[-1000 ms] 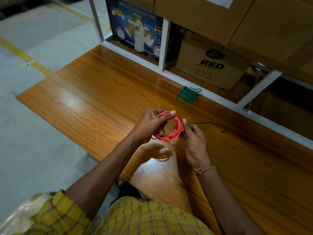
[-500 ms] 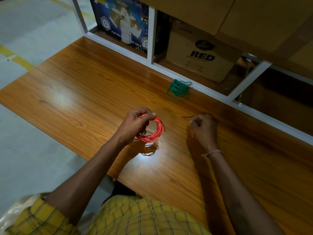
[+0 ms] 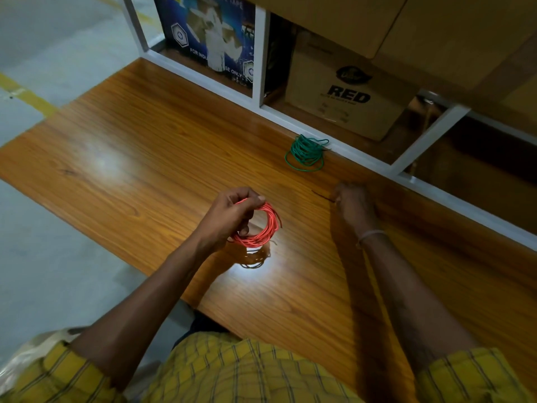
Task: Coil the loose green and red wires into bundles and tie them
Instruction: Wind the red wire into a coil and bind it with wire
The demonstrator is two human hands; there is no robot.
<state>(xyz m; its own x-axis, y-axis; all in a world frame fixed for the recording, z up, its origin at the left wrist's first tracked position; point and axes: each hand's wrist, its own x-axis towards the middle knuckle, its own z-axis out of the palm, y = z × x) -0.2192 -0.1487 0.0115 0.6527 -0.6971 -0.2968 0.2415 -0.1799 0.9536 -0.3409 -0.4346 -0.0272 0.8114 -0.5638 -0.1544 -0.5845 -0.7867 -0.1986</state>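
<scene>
A coil of red wire [image 3: 266, 231] hangs a little above the wooden table [image 3: 145, 158], gripped at its top left by my left hand [image 3: 229, 216]. To the right, my right hand [image 3: 353, 205] rests on the table with curled fingers pinching a thin black tie [image 3: 321, 196] whose free end points left. A green wire bundle [image 3: 305, 152] lies coiled at the table's far edge, against the white shelf frame [image 3: 363, 161], apart from both hands.
Behind the frame stand a brown cardboard box [image 3: 345, 94] printed RED and a blue tape carton [image 3: 212, 36]. The table's left edge drops to a grey floor [image 3: 35, 257] with a yellow line.
My right hand left the red coil, moved right to the table and took hold of the black tie. My left hand keeps holding the coil alone.
</scene>
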